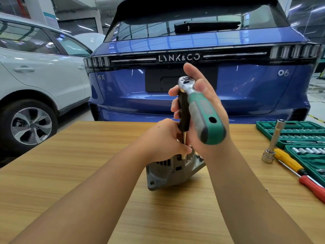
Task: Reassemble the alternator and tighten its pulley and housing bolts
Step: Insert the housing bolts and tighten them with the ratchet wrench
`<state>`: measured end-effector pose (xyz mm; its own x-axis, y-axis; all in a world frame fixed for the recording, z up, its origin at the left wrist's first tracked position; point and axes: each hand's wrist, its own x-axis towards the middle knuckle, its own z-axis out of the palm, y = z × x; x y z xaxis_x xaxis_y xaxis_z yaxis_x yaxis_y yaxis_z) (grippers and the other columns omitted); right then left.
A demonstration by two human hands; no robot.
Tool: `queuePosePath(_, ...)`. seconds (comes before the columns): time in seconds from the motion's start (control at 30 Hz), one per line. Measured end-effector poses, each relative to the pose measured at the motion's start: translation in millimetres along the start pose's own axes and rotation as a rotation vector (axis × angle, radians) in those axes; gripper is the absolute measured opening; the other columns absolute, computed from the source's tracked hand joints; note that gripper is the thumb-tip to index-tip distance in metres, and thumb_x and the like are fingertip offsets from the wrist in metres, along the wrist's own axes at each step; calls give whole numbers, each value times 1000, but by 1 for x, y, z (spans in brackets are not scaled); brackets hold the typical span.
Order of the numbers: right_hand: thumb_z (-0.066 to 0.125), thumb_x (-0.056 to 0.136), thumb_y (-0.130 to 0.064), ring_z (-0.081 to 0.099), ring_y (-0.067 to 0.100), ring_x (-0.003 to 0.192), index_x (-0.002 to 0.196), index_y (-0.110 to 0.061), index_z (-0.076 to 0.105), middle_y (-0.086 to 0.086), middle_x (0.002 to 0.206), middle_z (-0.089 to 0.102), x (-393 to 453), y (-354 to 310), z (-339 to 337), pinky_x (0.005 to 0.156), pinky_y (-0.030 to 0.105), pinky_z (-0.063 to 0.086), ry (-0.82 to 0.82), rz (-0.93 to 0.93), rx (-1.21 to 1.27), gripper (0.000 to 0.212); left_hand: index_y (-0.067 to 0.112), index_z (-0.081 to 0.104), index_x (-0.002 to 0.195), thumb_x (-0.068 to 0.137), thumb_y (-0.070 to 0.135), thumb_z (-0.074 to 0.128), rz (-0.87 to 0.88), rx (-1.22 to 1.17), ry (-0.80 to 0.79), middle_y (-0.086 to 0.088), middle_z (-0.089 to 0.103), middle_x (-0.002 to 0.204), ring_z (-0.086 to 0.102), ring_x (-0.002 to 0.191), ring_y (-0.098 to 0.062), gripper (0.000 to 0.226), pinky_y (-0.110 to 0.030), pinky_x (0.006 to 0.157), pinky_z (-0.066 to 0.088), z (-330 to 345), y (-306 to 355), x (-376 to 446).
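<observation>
A grey metal alternator [168, 173] stands tilted on the wooden table [88, 155]. A ratchet wrench [202, 110] with a green and grey handle sits on top of a black-handled extension driver [183, 111], whose thin shaft reaches down to the alternator's top. My right hand [202, 95] grips the ratchet head and the black handle together, with the green handle pointing toward me. My left hand [165, 141] pinches the shaft's lower end at the alternator housing. The bolt under the shaft is hidden by my fingers.
A green socket set case [299, 136] lies open at the table's right edge. Beside it are a long chrome socket [272, 143], a yellow-handled screwdriver [288, 161] and a red-handled one [313, 187]. A blue car [193, 50] stands just behind the table, a white car [35, 67] to the left.
</observation>
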<state>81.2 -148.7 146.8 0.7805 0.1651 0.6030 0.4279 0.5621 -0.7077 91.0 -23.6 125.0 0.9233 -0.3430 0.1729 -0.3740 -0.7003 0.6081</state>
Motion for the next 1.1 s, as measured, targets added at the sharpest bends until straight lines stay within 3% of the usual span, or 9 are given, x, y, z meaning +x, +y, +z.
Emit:
queuePosePath(0.13, 69, 88, -32, 51, 13, 65, 131, -11, 53, -6, 73, 63, -3, 0, 6, 61, 28, 47, 203, -57, -119, 51, 21, 73, 98, 86, 26, 80, 13, 72, -49, 5, 75, 90, 71, 85, -15, 14, -48, 86, 60, 2, 2, 4)
queuePosePath(0.27, 73, 91, -18, 39, 10, 54, 96, -7, 63, -7, 61, 49, 2, -2, 2, 49, 22, 38, 342, -56, -183, 15, 23, 72, 99, 89, 27, 77, 50, 105, -78, 6, 73, 88, 70, 83, -15, 13, -47, 84, 60, 1, 4, 4)
queuePosePath(0.37, 68, 93, -13, 51, 11, 62, 108, -20, 62, -7, 73, 59, 1, -1, -1, 60, 24, 45, 240, 15, -112, 18, 22, 72, 94, 87, 26, 78, 40, 95, -59, 7, 73, 85, 69, 78, -10, 10, -41, 79, 60, 0, 1, 6)
queuePosePath(0.43, 63, 93, -5, 57, 12, 71, 117, -28, 59, -5, 86, 66, -1, 3, 0, 67, 24, 48, 161, -51, -132, 34, 27, 71, 91, 86, 26, 79, 37, 84, -49, 11, 73, 82, 68, 73, -3, 9, -33, 75, 59, -1, 0, 6)
queuePosePath(0.53, 57, 94, 4, 58, 13, 78, 120, -27, 56, 1, 93, 68, -4, 10, 5, 69, 22, 50, 109, -201, -195, 41, 27, 73, 89, 85, 24, 79, 49, 46, -51, 11, 74, 80, 68, 73, -6, 8, -36, 77, 60, -1, -1, 5)
queuePosePath(0.67, 53, 88, -4, 55, 17, 74, 124, -25, 58, 2, 92, 68, -3, 11, 4, 68, 27, 46, 93, -174, -148, 41, 22, 73, 90, 85, 25, 79, 55, 54, -45, 5, 75, 82, 69, 74, -10, 8, -40, 79, 61, -1, -1, 5)
queuePosePath(0.8, 44, 83, -27, 54, 23, 67, 122, -23, 59, 5, 86, 69, 0, 1, -1, 63, 34, 40, -6, 6, 48, 41, 20, 67, 83, 82, 24, 78, 37, 97, -20, 14, 65, 67, 59, 61, -3, 12, -28, 57, 45, 0, -4, 7)
queuePosePath(0.9, 36, 92, -43, 52, 22, 68, 123, -21, 58, 4, 85, 68, 1, -1, 1, 63, 33, 39, 6, 31, 88, 44, 20, 66, 81, 81, 24, 79, 41, 96, -21, 12, 63, 66, 56, 57, -1, 13, -23, 55, 40, 1, -4, 6)
queuePosePath(1.1, 72, 89, -24, 44, 13, 59, 109, -10, 59, -6, 67, 57, -2, -2, 6, 56, 26, 41, 234, -83, -160, 28, 22, 71, 96, 87, 23, 78, 47, 61, -76, 8, 73, 87, 68, 80, -11, 11, -35, 75, 56, 0, 1, 6)
